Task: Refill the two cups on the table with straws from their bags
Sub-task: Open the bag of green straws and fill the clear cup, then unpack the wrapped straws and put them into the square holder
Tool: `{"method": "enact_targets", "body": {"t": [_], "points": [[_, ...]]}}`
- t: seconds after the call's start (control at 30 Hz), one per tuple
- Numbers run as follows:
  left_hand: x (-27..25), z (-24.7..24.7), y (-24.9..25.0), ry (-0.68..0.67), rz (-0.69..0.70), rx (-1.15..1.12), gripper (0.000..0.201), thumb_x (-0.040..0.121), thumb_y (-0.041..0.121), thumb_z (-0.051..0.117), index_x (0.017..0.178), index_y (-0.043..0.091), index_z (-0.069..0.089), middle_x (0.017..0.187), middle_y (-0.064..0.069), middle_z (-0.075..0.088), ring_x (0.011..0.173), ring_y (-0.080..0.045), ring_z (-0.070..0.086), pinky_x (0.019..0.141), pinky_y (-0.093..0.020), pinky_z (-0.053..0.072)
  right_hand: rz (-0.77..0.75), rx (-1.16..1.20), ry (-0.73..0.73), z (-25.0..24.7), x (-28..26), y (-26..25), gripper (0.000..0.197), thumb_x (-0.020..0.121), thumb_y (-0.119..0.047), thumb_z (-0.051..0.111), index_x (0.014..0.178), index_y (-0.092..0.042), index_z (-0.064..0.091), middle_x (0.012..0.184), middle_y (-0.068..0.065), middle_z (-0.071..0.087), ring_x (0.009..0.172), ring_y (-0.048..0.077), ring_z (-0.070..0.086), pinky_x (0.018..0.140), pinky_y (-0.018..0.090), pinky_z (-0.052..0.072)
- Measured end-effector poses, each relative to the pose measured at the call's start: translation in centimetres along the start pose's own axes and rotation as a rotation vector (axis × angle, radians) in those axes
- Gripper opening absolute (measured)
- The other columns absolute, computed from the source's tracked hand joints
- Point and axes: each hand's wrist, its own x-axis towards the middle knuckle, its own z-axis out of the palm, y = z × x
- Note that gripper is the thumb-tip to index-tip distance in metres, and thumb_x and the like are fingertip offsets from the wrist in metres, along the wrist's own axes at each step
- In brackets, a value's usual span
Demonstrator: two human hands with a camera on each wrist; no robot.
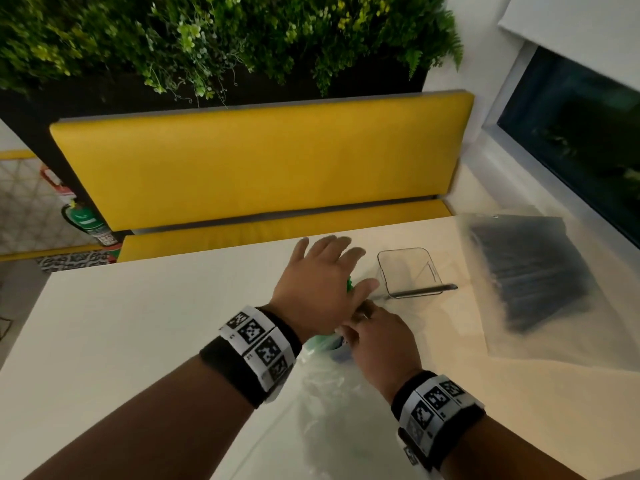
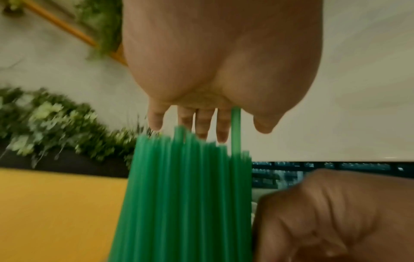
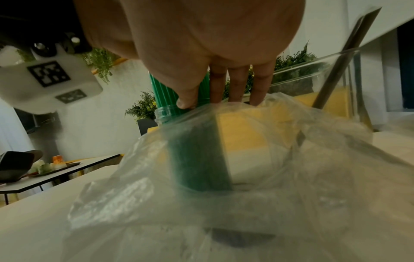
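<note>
on table: right hand pinches bag around green straws; no legible writing.

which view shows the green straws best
The left wrist view: the green straws fill its middle as an upright bundle, tips just under the open left hand. The right wrist view shows them partly veiled by the clear bag. In the head view only a green sliver peeks past the hands.

Your bundle of plain green plastic straws sits in a clear, colourless plastic bag. Clear square plastic cup holds one dark grey straw. Second clear bag of black straws — off-white table, solid yellow bench cushion. Your wristbands — black-and-white square codes.
</note>
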Motion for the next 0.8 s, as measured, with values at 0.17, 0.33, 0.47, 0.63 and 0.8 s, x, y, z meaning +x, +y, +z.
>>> {"method": "enact_targets", "body": {"t": [0.17,0.33,0.47,0.63,0.8], "points": [[0.2,2.1,-0.3,-0.114,0.01,0.155,0.051,0.1,0.053,0.03,0.132,0.022,0.055,0.134,-0.002,0.059,0.128,-0.025,0.046,0.11,-0.044,0.033,0.005,0.013,0.008,0.0,-0.5,0.0,0.013,0.087,-0.035,0.065,0.097,-0.03,0.072,0.098,-0.004,0.07,0.08,0.02,0.066,0.067,0.033,0.052],[-0.6,-0.2,-0.7,-0.005,-0.011,-0.1,0.07,0.089,0.076,0.032,0.14,0.03,0.048,0.145,0.0,0.05,0.133,-0.024,0.044,0.11,-0.046,0.035,-0.074,0.147,0.233,-1.6,-5.3,0.8,0.026,0.087,-0.031,0.066,0.112,-0.022,0.07,0.12,0.004,0.062,0.104,0.021,0.059,0.084,0.033,0.049],[-4.9,-4.1,-1.4,0.322,0.091,-0.315,0.055,0.09,0.059,0.055,0.126,0.018,0.063,0.129,-0.004,0.06,0.119,-0.022,0.055,0.099,-0.037,0.043,-0.372,0.129,0.039,-0.2,-11.9,2.8,0.043,0.081,-0.06,0.066,0.114,-0.032,0.066,0.131,0.001,0.054,0.12,0.022,0.051,0.098,0.038,0.045],[-14.5,-2.2,-3.1,0.188,0.136,-0.434,0.022,0.099,0.044,0.049,0.091,0.031,0.066,0.082,0.017,0.058,0.069,-0.001,0.056,0.062,-0.023,0.05,-0.114,0.128,-0.207,2.5,-13.7,7.0,0.055,0.082,-0.077,0.051,0.116,-0.035,0.061,0.139,0.001,0.048,0.128,0.023,0.048,0.103,0.045,0.042],[-18.0,8.6,2.8,-0.345,0.028,-0.314,0.035,0.086,0.069,0.045,0.118,0.055,0.053,0.109,0.016,0.04,0.078,0.0,0.062,0.059,-0.018,0.052,0.235,0.1,-0.175,2.6,-12.6,10.9,0.04,0.09,-0.058,0.048,0.125,-0.041,0.057,0.152,0.005,0.032,0.132,0.034,0.043,0.109,0.04,0.039]]}}
